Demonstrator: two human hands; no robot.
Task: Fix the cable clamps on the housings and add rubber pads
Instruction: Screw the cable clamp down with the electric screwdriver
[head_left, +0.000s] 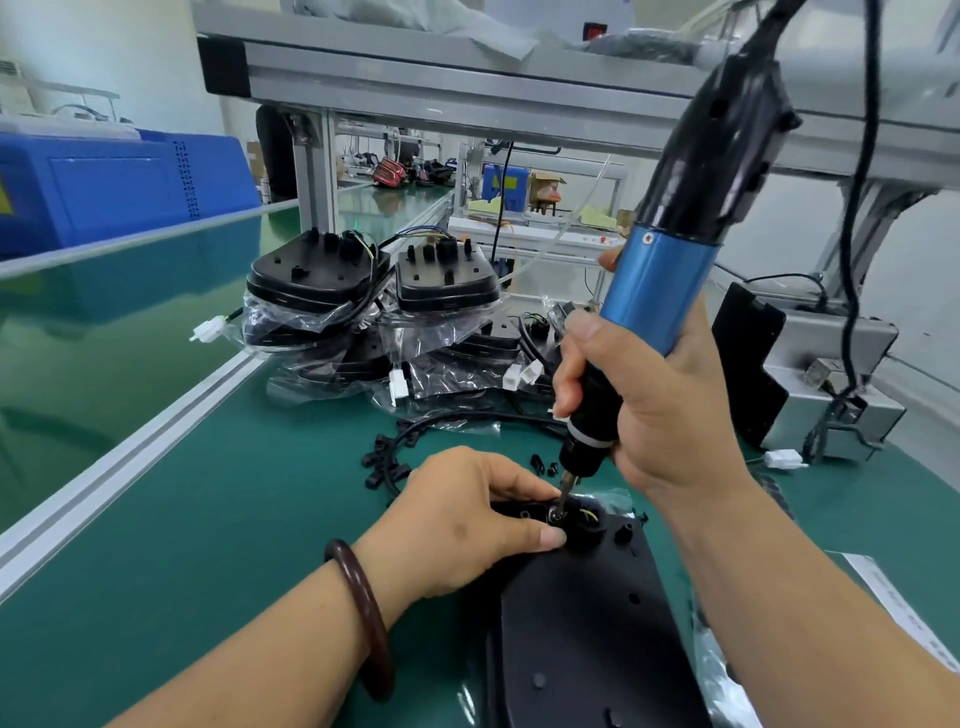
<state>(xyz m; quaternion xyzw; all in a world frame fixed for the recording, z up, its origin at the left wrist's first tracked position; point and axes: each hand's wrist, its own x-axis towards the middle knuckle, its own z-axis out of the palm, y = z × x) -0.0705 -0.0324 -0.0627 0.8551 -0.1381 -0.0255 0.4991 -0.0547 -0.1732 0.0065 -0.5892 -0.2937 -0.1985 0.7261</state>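
Observation:
A black plastic housing (587, 623) lies flat on the green mat right in front of me, partly in clear wrap. My left hand (462, 525) grips its far edge, thumb and fingers pinching beside a round cable port. My right hand (649, 410) holds a blue and black electric screwdriver (660, 291) upright and tilted. Its bit (563, 499) touches a screw on the housing's far edge, next to my left fingertips. Small black cable clamps (384, 462) lie loose on the mat just beyond my left hand.
Stacks of wrapped black housings (374, 291) with wires and white connectors (208, 330) stand at the back of the mat. A grey metal fixture (831, 384) sits at the right. A conveyor rail (130, 452) runs along the left. A white label strip (904, 608) lies near my right forearm.

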